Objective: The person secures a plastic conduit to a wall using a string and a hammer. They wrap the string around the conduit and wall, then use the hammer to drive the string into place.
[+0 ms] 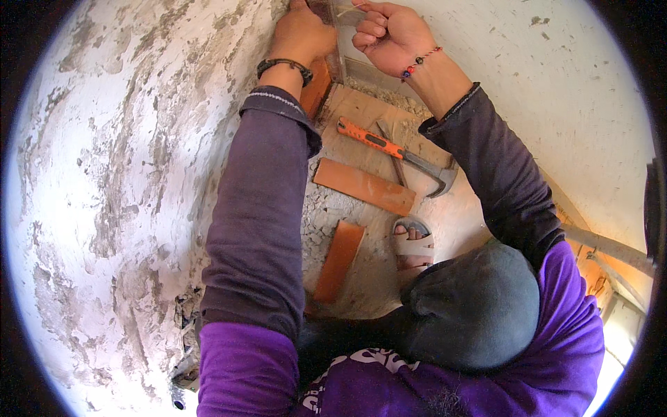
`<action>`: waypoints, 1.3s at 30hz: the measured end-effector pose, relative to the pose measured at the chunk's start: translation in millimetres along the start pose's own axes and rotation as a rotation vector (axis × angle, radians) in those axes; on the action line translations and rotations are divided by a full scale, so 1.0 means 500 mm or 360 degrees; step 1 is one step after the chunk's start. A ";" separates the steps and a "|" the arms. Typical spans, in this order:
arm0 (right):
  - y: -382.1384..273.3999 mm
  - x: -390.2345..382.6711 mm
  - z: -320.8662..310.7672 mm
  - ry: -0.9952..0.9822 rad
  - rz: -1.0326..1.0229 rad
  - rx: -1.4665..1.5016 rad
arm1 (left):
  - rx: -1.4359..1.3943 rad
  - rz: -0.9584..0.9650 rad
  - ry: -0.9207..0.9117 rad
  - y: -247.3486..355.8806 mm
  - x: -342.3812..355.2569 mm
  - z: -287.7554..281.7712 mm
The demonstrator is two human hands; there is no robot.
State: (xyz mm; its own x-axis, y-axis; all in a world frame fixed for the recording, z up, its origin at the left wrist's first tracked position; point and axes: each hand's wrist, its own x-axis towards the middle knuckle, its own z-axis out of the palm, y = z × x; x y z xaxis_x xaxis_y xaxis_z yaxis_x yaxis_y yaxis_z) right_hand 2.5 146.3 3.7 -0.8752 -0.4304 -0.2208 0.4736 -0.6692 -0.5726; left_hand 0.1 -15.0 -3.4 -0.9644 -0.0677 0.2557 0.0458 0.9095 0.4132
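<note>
Two hands: I am pressing my left hand (300, 31) and clenching my right hand (389, 31) on a narrow upright strip (335, 35) against the wall.
Floor: orange-handled claw hammer (399, 154) is lying between flat orange tiles (363, 186).

Clear strip (342, 21) standing upright in wall corner.
Narrow, translucent, its top end being pinched between both hands, lower end reaching toward rubble.

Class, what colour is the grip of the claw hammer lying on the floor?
Orange with black inserts on the claw hammer, clearest in the head view.
</note>
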 end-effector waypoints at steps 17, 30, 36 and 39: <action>-0.024 -0.020 0.013 0.0094 0.0144 0.0048 | 0.0270 0.0022 0.0262 0.017 -0.067 -0.017; -0.026 -0.028 0.011 0.0109 0.0140 -0.0042 | 0.0177 0.0006 0.0351 0.019 -0.085 -0.044; -0.030 -0.035 0.024 0.0168 0.0176 -0.0090 | 0.0145 -0.0036 0.0352 0.007 -0.086 -0.047; -0.032 -0.048 0.024 0.0134 0.0157 -0.0225 | 0.0129 -0.0056 0.0321 0.012 -0.091 -0.048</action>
State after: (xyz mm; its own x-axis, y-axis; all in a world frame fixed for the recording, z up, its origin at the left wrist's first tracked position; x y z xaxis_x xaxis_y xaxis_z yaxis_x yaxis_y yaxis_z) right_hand 17.1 159.9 27.7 -0.8332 -0.4335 -0.3433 0.5441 -0.5321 -0.6487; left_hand 50.3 -16.1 8.4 -0.8931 -0.1734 0.4151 -0.0163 0.9345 0.3555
